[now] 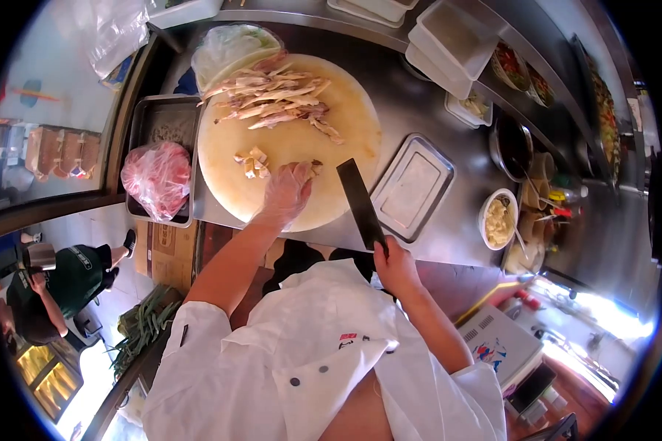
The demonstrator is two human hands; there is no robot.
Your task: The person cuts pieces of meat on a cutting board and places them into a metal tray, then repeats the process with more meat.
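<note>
My left hand (288, 187), in a clear plastic glove, rests low on the round pale cutting board (353, 110). Its fingers are closed, and a small brownish piece of meat (316, 167) shows at the fingertips. Just left of it sits a little heap of chopped pieces (254, 162). Farther up the board lies a pile of long, thin, pale meat pieces (276, 95), which look like poultry feet. My right hand (394, 266) grips the handle of a cleaver (359, 202). The dark blade points up and away, to the right of my left hand and apart from it.
A shallow metal tray (415, 187) lies right of the board. Beyond stands a white bowl of pale chunks (499, 220). At left, a dark tray (143, 121) holds a plastic bag of pink meat (157, 180). Another person (70, 283) is at the lower left.
</note>
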